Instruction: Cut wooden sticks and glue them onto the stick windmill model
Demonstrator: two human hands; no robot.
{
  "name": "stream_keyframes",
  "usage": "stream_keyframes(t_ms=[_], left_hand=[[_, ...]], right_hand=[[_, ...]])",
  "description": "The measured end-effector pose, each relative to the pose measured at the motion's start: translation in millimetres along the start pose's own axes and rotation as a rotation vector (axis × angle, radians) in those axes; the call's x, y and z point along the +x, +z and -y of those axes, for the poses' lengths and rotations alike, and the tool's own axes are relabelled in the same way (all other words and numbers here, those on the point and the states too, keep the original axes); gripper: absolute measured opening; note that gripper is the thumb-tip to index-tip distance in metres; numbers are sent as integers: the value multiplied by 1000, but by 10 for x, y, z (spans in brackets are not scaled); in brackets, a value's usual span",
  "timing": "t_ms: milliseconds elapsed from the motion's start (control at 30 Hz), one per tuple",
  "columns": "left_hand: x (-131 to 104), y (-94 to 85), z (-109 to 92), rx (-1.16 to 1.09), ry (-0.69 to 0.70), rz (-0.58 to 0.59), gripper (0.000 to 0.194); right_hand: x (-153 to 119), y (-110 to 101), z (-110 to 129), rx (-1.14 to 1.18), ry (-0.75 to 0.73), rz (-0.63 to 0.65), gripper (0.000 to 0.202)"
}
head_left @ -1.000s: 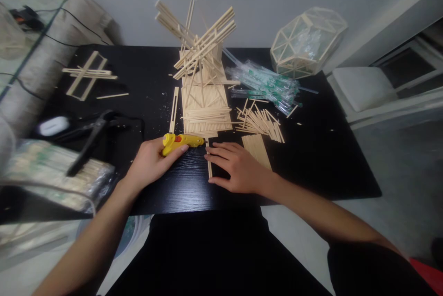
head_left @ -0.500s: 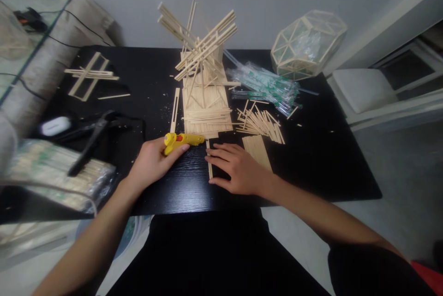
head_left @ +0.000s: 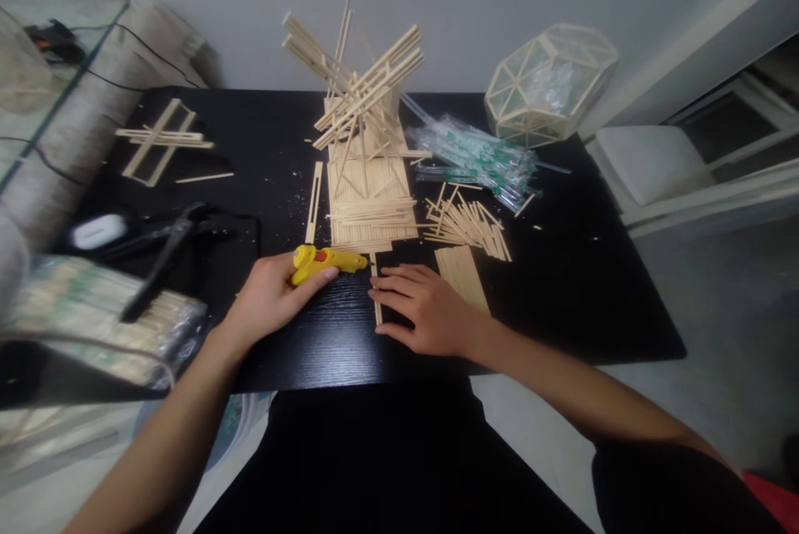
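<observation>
My left hand (head_left: 268, 297) is closed around a yellow hot glue gun (head_left: 328, 262), its nozzle pointing right at the upper part of a narrow pair of wooden sticks (head_left: 375, 301). These sticks lie lengthwise on the black table. My right hand (head_left: 428, 309) steadies them, fingertips on their right edge and thumb near the close end. Just beyond stands a windmill-like stick model (head_left: 368, 114) with crossed blades on a ribbed base. Beside my right wrist lies a flat panel of joined sticks (head_left: 462, 276). Fingers of my left hand are partly hidden behind the gun.
Short loose sticks (head_left: 471, 222) lie right of the model, near clear plastic wrappers (head_left: 478, 160). A faceted clear container (head_left: 549, 85) stands at the back right. On the left are a stick frame (head_left: 163, 141), a black tool (head_left: 166, 259) and a bagged stick bundle (head_left: 106, 322).
The glue gun's nozzle has shifted slightly toward me along the sticks. My right hand stays on them in nearly the same place.
</observation>
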State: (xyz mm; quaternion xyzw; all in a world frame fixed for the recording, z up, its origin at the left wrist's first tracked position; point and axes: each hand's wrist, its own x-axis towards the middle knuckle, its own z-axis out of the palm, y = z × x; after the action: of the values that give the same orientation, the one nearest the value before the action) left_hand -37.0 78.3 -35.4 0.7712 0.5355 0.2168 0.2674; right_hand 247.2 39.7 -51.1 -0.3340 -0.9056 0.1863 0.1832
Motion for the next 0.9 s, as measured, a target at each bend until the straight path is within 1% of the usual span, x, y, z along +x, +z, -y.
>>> stream_keyframes(t_ms=[233, 500, 700, 800, 900], left_hand=[[-7, 1, 22, -33, -5, 11, 47], [6, 67, 46, -11, -45, -49, 50], [7, 81, 34, 0, -31, -79, 46], [5, 70, 29, 1, -22, -64, 46], [1, 40, 28, 0, -8, -18, 47]], right_hand=[[-2, 24, -7, 8, -9, -29, 40], [2, 8, -5, 17, -2, -26, 40], [2, 17, -9, 24, -2, -31, 40], [0, 20, -12, 26, -5, -34, 40], [0, 19, -12, 18, -9, -32, 40]])
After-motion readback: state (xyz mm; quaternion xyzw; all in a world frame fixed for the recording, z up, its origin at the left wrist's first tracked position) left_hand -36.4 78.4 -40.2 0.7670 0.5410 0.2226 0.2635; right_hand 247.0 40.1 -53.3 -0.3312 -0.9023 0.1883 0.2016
